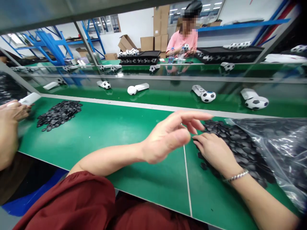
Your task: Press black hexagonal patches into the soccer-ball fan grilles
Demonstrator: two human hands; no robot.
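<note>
My left hand [166, 137] hovers above the green table [120, 127], its fingers apart and pointing right, with nothing visible in it. Just right of it, my right hand [214, 151], with a silver bracelet at the wrist, is at the left edge of a pile of black flat pieces [242, 143]. Its fingertips are pinched together near a small dark piece; what they hold is too small to make out. A clear plastic bag [283, 143] lies over the right side of the pile.
Beyond a pale rail, white pieces with football-patterned balls [208, 96] lie on a green belt [168, 99]. Another pile of black pieces [59, 113] is at left, beside another person's hands [16, 110]. A person in pink [182, 41] works across the line near black trays [139, 59].
</note>
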